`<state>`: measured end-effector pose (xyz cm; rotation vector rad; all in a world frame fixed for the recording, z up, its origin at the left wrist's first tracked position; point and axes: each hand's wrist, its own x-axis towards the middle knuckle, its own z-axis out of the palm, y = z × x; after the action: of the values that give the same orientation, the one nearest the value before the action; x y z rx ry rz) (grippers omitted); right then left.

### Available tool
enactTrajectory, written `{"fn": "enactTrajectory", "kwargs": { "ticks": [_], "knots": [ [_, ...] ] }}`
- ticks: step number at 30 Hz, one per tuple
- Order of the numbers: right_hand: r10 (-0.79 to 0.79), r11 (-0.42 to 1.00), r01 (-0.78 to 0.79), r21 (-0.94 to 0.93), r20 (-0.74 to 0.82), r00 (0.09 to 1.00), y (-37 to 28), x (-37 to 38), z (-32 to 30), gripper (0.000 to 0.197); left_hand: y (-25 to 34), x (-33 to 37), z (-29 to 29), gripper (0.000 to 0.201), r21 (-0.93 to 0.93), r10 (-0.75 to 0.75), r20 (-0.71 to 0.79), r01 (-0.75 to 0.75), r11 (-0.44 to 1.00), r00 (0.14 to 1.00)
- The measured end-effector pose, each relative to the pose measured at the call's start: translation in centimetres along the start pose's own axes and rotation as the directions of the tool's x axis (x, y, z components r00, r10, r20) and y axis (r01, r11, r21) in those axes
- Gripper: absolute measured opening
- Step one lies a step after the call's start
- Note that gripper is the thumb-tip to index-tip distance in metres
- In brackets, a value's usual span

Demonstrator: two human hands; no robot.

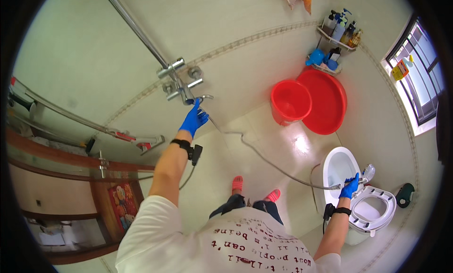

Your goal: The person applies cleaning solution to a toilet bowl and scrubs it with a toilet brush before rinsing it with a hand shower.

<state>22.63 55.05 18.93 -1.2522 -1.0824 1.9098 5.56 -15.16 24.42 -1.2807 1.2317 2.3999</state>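
Observation:
Both my hands wear blue gloves. My left hand (194, 119) reaches up to the chrome mixer tap (181, 86) on the wall, its fingers stretched out and a fingertip at the tap's lower end. Off to the right, my right hand (349, 186) is closed around the handle of a shower head (370, 173), whose round face points away from me. A metal shower hose (271, 162) hangs in a curve between the tap and the shower head. Under the right hand lie a white oval basin (330, 159) and a toilet seat (390, 208).
A red bucket (285, 113) and a large red tub (337, 100) stand by the far wall. Corner shelves (347, 45) hold several bottles. A spray bottle (401, 70) hangs at the window. Mop-like tools (150, 143) and a wooden-framed cabinet (101, 197) are at left.

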Motion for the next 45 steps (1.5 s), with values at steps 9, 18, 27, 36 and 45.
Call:
{"fn": "enactTrajectory", "kwargs": {
  "ticks": [9,18,27,36,45],
  "knots": [
    [-0.021,1.0,0.02,-0.005,-0.125,0.992,2.9,2.0,-1.2,0.026,-0.4,2.0,0.9,0.063,-0.466,0.433,0.208,-0.3,0.832,0.877],
    [-0.017,1.0,0.018,0.004,-0.109,0.994,2.8,2.0,-0.9,0.025,0.4,2.8,0.3,0.062,-0.406,0.366,0.092,-0.301,0.863,0.926],
    [0.004,1.0,-0.002,0.015,-0.099,0.995,3.1,2.5,-1.8,0.024,-0.4,3.5,1.2,0.06,-0.519,0.446,0.147,-0.314,0.795,0.883],
    [0.055,0.998,-0.057,-0.01,-0.124,0.991,3.4,3.2,-5.3,0.028,-1.4,0.0,1.4,0.08,-0.102,0.408,0.049,-0.402,0.91,0.912],
    [0.075,0.997,-0.074,0.014,-0.095,0.993,5.1,4.8,-6.6,0.027,5.6,-1.9,0.3,0.06,0.624,0.934,-0.183,-0.697,0.351,0.306]
  ]
}}
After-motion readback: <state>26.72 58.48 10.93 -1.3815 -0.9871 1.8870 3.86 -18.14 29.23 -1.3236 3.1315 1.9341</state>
